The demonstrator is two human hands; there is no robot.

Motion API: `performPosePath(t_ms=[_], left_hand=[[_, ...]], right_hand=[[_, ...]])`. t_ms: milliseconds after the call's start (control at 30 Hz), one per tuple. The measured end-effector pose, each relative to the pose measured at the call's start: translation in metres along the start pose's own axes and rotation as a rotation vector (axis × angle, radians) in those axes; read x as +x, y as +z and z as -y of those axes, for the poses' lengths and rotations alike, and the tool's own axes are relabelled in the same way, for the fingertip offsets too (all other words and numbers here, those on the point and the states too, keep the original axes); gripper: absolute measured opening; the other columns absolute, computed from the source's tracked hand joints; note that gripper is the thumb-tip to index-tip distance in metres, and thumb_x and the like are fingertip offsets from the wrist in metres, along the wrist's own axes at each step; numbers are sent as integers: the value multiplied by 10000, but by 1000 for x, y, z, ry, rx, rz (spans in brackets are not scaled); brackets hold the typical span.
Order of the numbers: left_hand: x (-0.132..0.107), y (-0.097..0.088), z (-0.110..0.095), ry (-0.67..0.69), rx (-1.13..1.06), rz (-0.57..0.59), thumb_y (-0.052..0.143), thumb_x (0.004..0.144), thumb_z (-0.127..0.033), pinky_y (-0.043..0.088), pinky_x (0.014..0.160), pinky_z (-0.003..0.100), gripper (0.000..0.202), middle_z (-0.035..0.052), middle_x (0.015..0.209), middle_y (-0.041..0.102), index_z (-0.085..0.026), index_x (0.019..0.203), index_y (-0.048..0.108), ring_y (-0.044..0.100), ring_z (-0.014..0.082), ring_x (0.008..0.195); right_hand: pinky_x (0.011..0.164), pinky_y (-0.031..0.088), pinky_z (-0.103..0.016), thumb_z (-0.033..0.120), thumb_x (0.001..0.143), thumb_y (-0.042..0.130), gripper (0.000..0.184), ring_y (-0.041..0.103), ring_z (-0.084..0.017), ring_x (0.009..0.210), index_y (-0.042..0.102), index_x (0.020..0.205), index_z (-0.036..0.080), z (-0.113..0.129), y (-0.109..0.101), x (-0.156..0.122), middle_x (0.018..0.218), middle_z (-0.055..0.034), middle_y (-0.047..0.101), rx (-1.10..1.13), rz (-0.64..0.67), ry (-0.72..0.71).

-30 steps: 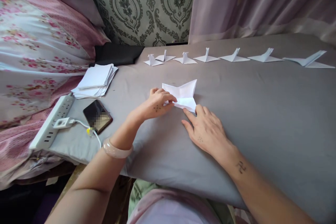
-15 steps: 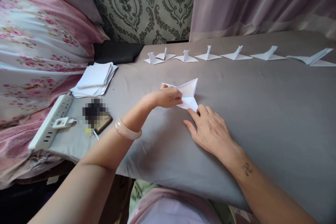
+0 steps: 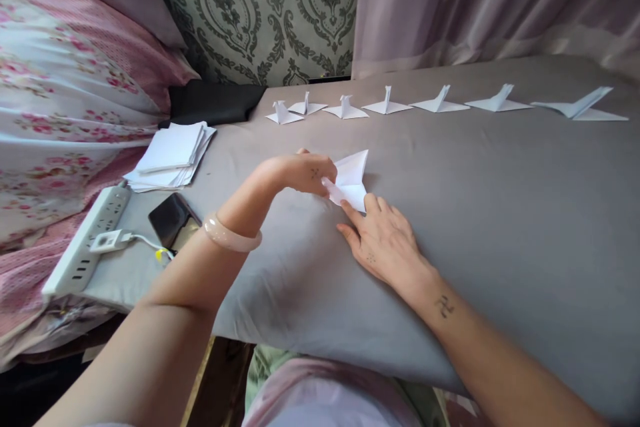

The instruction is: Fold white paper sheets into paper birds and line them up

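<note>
A partly folded sheet of white paper [image 3: 354,177] lies on the grey cloth in front of me, its far right corner raised. My left hand [image 3: 311,173] is closed on the paper's left side, the wrist bent over it, and covers that part of the sheet. The near left edge is lifted beside its fingers. My right hand [image 3: 385,230] rests palm down at the near edge, index finger touching the paper and thumb held apart from it.
Several folded white paper figures [image 3: 388,104] stand in a row at the back. On the left are a stack of white paper [image 3: 167,150], a phone [image 3: 173,219], a white power strip [image 3: 87,240] with a plugged charger [image 3: 110,241], and a black cloth-like item [image 3: 220,101].
My left hand has turned and lifted the paper's near left edge, drawing it over. My right index finger has shifted left along the near edge. The whole view has shifted slightly.
</note>
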State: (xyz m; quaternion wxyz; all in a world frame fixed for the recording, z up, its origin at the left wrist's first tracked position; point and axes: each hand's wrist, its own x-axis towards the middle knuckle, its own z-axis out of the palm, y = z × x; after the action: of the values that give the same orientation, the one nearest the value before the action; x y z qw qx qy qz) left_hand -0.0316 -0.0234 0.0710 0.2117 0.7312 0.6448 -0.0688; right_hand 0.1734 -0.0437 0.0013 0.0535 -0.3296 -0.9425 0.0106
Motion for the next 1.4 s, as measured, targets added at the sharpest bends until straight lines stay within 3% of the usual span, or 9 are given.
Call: performPosePath(t_ms=[333,567,767,833,933,1067,1133,1267,1400], left_hand=[[0,13,-3,360,-47,-169,338,929,-232,314,950,356,324,50,956,702,-212,991,655,586,196,952],[24,22,-18,503,-24,-176,362,883,-171,321,974,373,280,51,834,657,-193,943,635,543,207,933],[30,31,-17,571,-321,-232,421,853,-158,394,961,354,258,63,980,668,-202,1035,599,561,200,982],[28,35,-20,524,-411,-379,419,869,-164,413,957,344,277,77,1130,637,-209,1093,576,547,206,1084],[16,41,-26,255,-423,-835,444,897,-212,391,1006,375,227,92,1273,547,-215,1099,547,467,224,1224],[-14,56,-30,-208,-460,-1275,452,927,-299,439,933,386,138,96,1095,601,-205,978,540,537,213,1071],[-26,70,-27,-293,-530,-1204,495,901,-304,480,831,333,131,67,948,640,-192,898,563,585,175,888],[-32,98,-15,-276,-670,-776,538,846,-242,503,748,299,155,38,840,705,-185,891,675,625,158,754],[-24,107,-8,-161,-740,-688,547,855,-253,521,776,292,200,41,914,737,-202,939,721,666,177,828]], right_hand=[[724,310,-338,475,964,327,471,453,-220,851,521,1325,243,-2,0,1,987,-99,536,7,-13,-10],[786,332,-339,504,956,327,481,468,-231,906,521,1340,287,-7,6,-1,1021,-104,533,49,-24,-8],[796,333,-341,508,948,348,462,457,-236,919,558,1306,305,-6,6,-2,1007,-104,514,67,-21,31],[790,330,-343,501,947,353,458,450,-237,912,555,1309,308,-7,7,-2,988,-102,509,57,-25,31],[775,327,-340,493,951,344,477,438,-235,891,493,1368,316,-9,8,-2,964,-96,502,49,-33,10],[772,323,-338,486,961,319,487,423,-228,878,468,1390,313,-11,8,-2,954,-92,489,48,-32,-27],[780,324,-341,485,962,318,489,422,-226,879,468,1391,306,-10,7,-2,951,-89,483,43,-31,-35],[782,329,-337,483,960,330,490,425,-224,888,467,1392,296,-9,6,-1,961,-88,474,23,-28,-41],[768,335,-334,491,956,328,483,427,-220,872,496,1364,292,-9,7,0,961,-89,474,0,-18,-55]])
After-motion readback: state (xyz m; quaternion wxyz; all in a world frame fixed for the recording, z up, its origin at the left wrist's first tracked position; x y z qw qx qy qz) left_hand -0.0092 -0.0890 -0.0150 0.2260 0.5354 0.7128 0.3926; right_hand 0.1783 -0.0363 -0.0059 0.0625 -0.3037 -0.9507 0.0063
